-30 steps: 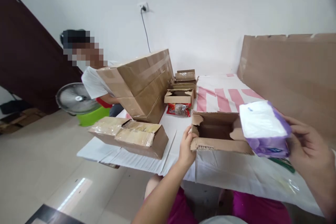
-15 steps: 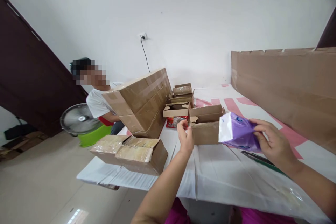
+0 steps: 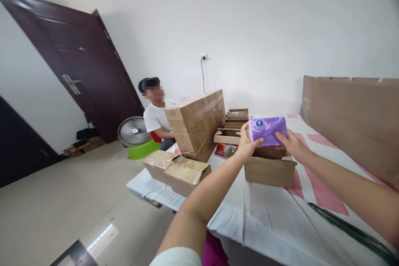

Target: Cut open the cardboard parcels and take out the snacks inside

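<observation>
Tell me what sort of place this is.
Probably an indoor room, perhaps a home or small workspace: it shows a dark door with a handle, and stacked cardboard boxes on a cloth-covered table.

Left hand point(image 3: 247, 146) now joins right hand point(image 3: 294, 144) on purple pack point(image 3: 270, 128), moved over open box point(image 3: 269, 172).
</observation>
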Tool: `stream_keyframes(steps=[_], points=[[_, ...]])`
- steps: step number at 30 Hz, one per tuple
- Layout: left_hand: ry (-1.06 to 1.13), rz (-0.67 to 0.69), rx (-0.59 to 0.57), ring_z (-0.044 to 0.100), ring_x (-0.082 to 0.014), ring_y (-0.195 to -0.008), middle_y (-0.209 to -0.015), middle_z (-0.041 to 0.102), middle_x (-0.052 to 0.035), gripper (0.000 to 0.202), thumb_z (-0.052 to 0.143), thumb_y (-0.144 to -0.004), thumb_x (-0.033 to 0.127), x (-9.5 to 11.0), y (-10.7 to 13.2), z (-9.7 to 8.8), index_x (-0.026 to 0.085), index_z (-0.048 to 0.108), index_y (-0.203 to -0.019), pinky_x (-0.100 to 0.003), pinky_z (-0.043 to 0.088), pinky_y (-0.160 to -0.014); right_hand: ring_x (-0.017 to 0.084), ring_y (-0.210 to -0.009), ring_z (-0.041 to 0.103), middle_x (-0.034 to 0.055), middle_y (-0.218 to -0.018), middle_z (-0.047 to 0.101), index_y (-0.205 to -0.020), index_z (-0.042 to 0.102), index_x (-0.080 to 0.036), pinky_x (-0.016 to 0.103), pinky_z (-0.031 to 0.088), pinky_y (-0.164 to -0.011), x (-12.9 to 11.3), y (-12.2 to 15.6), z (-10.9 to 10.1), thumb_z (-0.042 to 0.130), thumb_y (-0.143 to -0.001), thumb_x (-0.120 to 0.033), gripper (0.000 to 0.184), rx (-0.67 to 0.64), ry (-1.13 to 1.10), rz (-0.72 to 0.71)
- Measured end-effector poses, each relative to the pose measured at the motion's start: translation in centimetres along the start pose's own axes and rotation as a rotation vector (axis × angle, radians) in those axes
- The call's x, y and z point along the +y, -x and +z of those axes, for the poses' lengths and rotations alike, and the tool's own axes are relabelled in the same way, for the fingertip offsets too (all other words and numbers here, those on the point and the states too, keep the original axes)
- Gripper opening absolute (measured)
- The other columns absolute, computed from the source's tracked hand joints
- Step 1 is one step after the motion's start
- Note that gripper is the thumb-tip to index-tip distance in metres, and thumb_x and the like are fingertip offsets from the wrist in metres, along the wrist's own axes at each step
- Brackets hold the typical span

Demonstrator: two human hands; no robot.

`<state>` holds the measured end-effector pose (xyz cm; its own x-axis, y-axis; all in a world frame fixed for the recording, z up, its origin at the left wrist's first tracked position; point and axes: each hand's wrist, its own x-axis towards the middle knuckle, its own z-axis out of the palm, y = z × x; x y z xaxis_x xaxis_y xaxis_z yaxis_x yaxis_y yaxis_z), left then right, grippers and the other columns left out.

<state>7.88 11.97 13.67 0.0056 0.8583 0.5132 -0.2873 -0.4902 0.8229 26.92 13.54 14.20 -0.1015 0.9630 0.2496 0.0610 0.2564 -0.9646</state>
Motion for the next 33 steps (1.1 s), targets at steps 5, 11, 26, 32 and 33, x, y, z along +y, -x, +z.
stream_keyframes(steps=[5, 11, 26, 32, 33], points=[[0.027, -0.074, 0.043, 0.053, -0.0301, -0.124, -0.130, 0.056, -0.0129, 0.098, 0.093, -0.050, 0.033, -1.8, -3.1, -0.6, 0.021, 0.040, -0.131, -0.047, 0.037, -0.110, 0.022, -0.091, 0.068, 0.0099, -0.106, 0.072, -0.093, 0.063, -0.021, 0.026, 0.059, -0.058, 0.6, -3.4, 0.8, 0.069, -0.078, -0.052, 0.035, -0.002, 0.022, 0.073], [0.031, -0.075, -0.017, 0.059, -0.0285, -0.115, -0.121, 0.062, -0.0117, 0.090, 0.094, -0.047, 0.035, -2.9, -2.4, -0.6, 0.019, 0.048, -0.123, -0.048, 0.039, -0.108, 0.021, -0.084, 0.069, 0.0083, -0.099, 0.075, -0.086, 0.066, -0.022, 0.026, 0.058, -0.056, 2.3, -2.4, 0.3, 0.077, -0.071, -0.050, 0.034, -0.009, -0.015, 0.085], [-0.832, 0.051, -0.659, 0.054, -0.0349, -0.129, -0.138, 0.057, -0.0141, 0.088, 0.088, -0.054, 0.045, -2.4, 3.7, -0.7, 0.023, 0.055, -0.132, -0.047, 0.040, -0.109, 0.031, -0.111, 0.065, 0.0068, -0.119, 0.070, -0.114, 0.068, -0.035, 0.047, 0.055, -0.092, 6.8, 10.5, -6.4, 0.063, -0.079, -0.057, 0.041, 0.199, -0.353, -0.111], [-1.247, -0.013, -0.559, 0.069, -0.0337, -0.101, -0.093, 0.074, -0.0140, 0.036, 0.072, -0.071, 0.017, -3.8, 4.0, -0.6, 0.018, 0.068, -0.107, -0.045, 0.045, -0.100, 0.036, -0.100, 0.068, 0.0101, -0.103, 0.075, -0.106, 0.069, -0.026, 0.055, 0.052, -0.090, 12.5, 15.1, -5.9, 0.083, -0.055, -0.055, 0.060, -0.046, -0.194, 0.198], [-1.279, -0.043, -0.570, 0.070, -0.0336, -0.098, -0.088, 0.074, -0.0133, 0.026, 0.070, -0.073, 0.015, -3.6, 3.9, -0.4, 0.019, 0.070, -0.099, -0.045, 0.045, -0.099, 0.035, -0.102, 0.066, 0.0100, -0.106, 0.074, -0.108, 0.068, -0.025, 0.054, 0.051, -0.092, 12.8, 15.3, -5.3, 0.085, -0.055, -0.052, 0.062, -0.091, -0.159, 0.219]])
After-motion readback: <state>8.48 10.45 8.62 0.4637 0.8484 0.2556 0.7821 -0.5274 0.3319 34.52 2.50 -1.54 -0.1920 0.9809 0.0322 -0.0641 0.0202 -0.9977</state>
